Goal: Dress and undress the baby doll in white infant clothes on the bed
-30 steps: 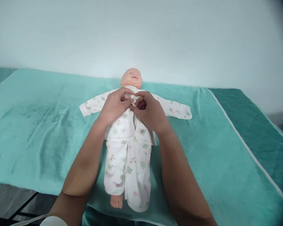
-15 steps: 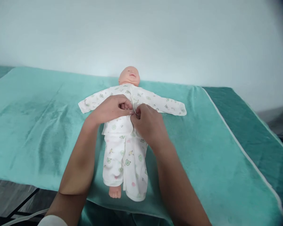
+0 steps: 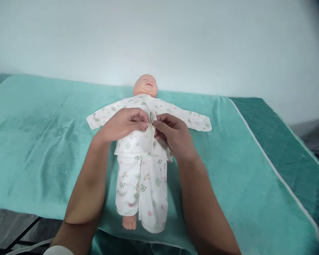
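A baby doll (image 3: 146, 85) lies on its back, its head toward the wall. It wears a white printed shirt (image 3: 130, 143) and matching trousers (image 3: 153, 191); one bare foot shows, while the other is hidden in its trouser leg. Both sleeves stretch out sideways. My left hand (image 3: 123, 124) pinches one front edge of the shirt at the chest. Close beside it, my right hand (image 3: 174, 134) pinches the other edge between thumb and fingers. The cloth is lifted slightly where the fingertips meet, and any fastener there is too small to make out.
A light green sheet (image 3: 42, 141) covers the table, over a darker green cloth (image 3: 276, 134) showing at the right. A pale wall (image 3: 159, 42) stands behind. At the lower left are a dark metal bar (image 3: 23, 232) and a pale cable (image 3: 29, 247).
My right hand has shifted slightly right and turned, pulling its shirt edge up and outward. The shirt front shows a small gap at the chest. My left hand stays nearly in place.
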Demonstrator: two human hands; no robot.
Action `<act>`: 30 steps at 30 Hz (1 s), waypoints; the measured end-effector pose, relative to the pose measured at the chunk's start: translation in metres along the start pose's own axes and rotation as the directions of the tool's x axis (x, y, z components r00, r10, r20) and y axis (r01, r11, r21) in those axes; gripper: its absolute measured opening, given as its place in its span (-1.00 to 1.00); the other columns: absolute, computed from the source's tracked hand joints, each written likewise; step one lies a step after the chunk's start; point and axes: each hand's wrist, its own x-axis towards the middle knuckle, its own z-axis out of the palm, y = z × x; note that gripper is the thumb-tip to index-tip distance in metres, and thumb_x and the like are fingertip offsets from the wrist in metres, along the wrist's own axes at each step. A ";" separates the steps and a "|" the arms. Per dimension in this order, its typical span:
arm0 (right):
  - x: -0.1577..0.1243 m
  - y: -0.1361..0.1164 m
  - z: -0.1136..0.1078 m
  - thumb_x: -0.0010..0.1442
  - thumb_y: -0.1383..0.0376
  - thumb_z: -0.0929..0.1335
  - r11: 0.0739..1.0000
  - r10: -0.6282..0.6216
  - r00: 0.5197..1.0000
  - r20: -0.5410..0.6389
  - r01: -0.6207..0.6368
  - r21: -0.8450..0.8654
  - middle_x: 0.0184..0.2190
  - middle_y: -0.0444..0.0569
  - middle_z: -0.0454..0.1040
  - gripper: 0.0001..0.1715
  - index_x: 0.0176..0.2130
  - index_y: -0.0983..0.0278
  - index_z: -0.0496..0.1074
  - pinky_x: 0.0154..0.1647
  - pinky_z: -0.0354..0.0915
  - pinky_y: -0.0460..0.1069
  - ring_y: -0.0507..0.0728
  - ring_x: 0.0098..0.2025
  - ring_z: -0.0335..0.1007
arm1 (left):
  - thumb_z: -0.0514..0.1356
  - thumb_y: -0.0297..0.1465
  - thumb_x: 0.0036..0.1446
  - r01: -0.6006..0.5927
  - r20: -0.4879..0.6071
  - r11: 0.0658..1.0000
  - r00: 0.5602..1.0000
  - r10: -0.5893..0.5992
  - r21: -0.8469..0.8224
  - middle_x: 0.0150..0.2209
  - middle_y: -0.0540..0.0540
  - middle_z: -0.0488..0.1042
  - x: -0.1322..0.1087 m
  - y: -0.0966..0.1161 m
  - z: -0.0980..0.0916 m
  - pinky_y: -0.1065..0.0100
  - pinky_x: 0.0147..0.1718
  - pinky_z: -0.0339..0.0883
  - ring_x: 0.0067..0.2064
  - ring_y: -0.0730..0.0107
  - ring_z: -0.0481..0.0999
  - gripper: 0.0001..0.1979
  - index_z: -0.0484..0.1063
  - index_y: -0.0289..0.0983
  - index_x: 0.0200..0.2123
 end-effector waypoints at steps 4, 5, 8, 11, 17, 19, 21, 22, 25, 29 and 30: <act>0.002 0.004 0.001 0.11 0.20 0.53 0.999 0.006 1.000 -0.005 -0.006 0.044 -0.59 -0.22 0.38 -0.81 -0.37 0.23 0.50 -0.52 0.23 -0.13 -0.06 -0.55 0.26 | 0.36 -0.27 0.19 -0.010 0.007 0.988 1.000 0.011 -0.154 -0.41 -0.05 0.58 -0.001 0.000 0.001 0.39 -0.29 0.43 -0.33 0.44 0.56 -0.82 0.54 -0.28 -0.29; 0.002 0.004 0.000 0.10 0.20 0.54 0.999 0.005 1.000 0.008 -0.006 0.044 -0.59 -0.22 0.38 -0.80 -0.37 0.23 0.51 -0.52 0.23 -0.13 -0.06 -0.56 0.26 | 0.37 -0.27 0.18 -0.007 -0.006 0.984 1.000 0.006 -0.177 -0.40 -0.06 0.58 -0.001 0.000 0.002 0.38 -0.29 0.45 -0.33 0.44 0.57 -0.81 0.54 -0.29 -0.29; 0.004 0.005 -0.004 0.08 0.17 0.57 0.998 -0.010 0.999 0.048 0.007 0.064 -0.59 -0.22 0.38 -0.76 -0.37 0.23 0.52 -0.52 0.26 -0.12 -0.06 -0.57 0.25 | 0.39 -0.27 0.16 0.003 -0.023 0.975 1.000 -0.008 -0.221 -0.40 -0.06 0.58 0.000 0.001 0.004 0.38 -0.28 0.47 -0.34 0.44 0.58 -0.80 0.55 -0.30 -0.29; 0.005 0.007 -0.007 0.07 0.13 0.59 0.996 -0.035 0.996 0.082 0.028 0.087 -0.61 -0.22 0.39 -0.71 -0.41 0.23 0.52 -0.51 0.28 -0.12 -0.06 -0.57 0.26 | 0.38 -0.30 0.17 0.015 -0.002 0.975 1.000 -0.016 -0.223 -0.41 -0.06 0.58 0.001 0.000 0.006 0.40 -0.29 0.48 -0.34 0.45 0.58 -0.83 0.56 -0.30 -0.30; 0.005 0.009 -0.006 0.10 0.08 0.59 0.996 -0.055 0.992 0.112 0.047 0.079 -0.59 -0.17 0.46 -0.63 -0.45 0.25 0.50 -0.48 0.30 -0.12 -0.05 -0.54 0.31 | 0.39 -0.33 0.16 0.024 0.001 0.975 1.000 -0.024 -0.223 -0.41 -0.05 0.59 0.003 -0.003 0.005 0.44 -0.33 0.46 -0.37 0.49 0.56 -0.86 0.59 -0.29 -0.31; 0.005 0.010 -0.006 0.09 0.06 0.60 0.996 -0.056 0.992 0.111 0.047 0.077 -0.59 -0.17 0.46 -0.61 -0.46 0.25 0.49 -0.48 0.30 -0.12 -0.05 -0.55 0.31 | 0.42 -0.30 0.14 0.023 0.002 0.971 1.000 -0.023 -0.238 -0.42 -0.05 0.58 0.003 -0.004 0.004 0.44 -0.34 0.46 -0.37 0.49 0.55 -0.83 0.60 -0.29 -0.31; 0.006 0.010 -0.006 0.08 0.06 0.60 0.996 -0.057 0.992 0.110 0.048 0.079 -0.59 -0.17 0.46 -0.60 -0.46 0.25 0.49 -0.48 0.30 -0.11 -0.04 -0.55 0.31 | 0.44 -0.27 0.11 0.028 0.012 0.969 1.000 -0.026 -0.246 -0.43 -0.04 0.58 0.003 -0.005 0.004 0.43 -0.34 0.46 -0.38 0.48 0.55 -0.79 0.60 -0.29 -0.31; 0.006 0.011 -0.006 0.08 0.05 0.60 0.996 -0.059 0.992 0.109 0.051 0.079 -0.59 -0.17 0.46 -0.60 -0.46 0.25 0.49 -0.48 0.31 -0.11 -0.04 -0.55 0.31 | 0.45 -0.25 0.10 0.033 0.015 0.969 0.999 -0.030 -0.245 -0.43 -0.05 0.58 0.003 -0.005 0.003 0.42 -0.34 0.46 -0.38 0.48 0.55 -0.77 0.60 -0.29 -0.32; 0.006 0.011 -0.006 0.06 0.02 0.61 0.997 -0.060 0.992 0.109 0.054 0.064 -0.58 -0.16 0.47 -0.58 -0.45 0.24 0.49 -0.46 0.34 -0.09 -0.02 -0.53 0.33 | 0.47 -0.22 0.06 0.044 0.006 0.972 0.999 -0.044 -0.230 -0.43 -0.05 0.57 0.003 -0.004 0.004 0.40 -0.35 0.46 -0.38 0.47 0.54 -0.73 0.57 -0.29 -0.35; 0.006 0.010 -0.007 0.14 -0.04 0.55 0.998 -0.051 0.990 0.133 0.046 0.046 -0.54 -0.12 0.50 -0.56 -0.41 0.24 0.50 -0.45 0.36 -0.08 -0.01 -0.51 0.38 | 0.50 -0.20 0.01 0.034 -0.019 0.972 0.999 -0.040 -0.232 -0.44 -0.05 0.56 0.004 -0.004 0.005 0.38 -0.37 0.45 -0.40 0.47 0.53 -0.68 0.52 -0.29 -0.38; 0.006 0.011 -0.007 0.17 -0.05 0.54 0.998 -0.056 0.988 0.142 0.050 0.049 -0.53 -0.12 0.51 -0.57 -0.39 0.24 0.51 -0.45 0.36 -0.08 -0.01 -0.50 0.39 | 0.50 -0.20 0.01 0.031 -0.020 0.972 0.999 -0.037 -0.233 -0.44 -0.05 0.56 0.004 -0.005 0.005 0.38 -0.37 0.45 -0.40 0.47 0.53 -0.68 0.52 -0.29 -0.38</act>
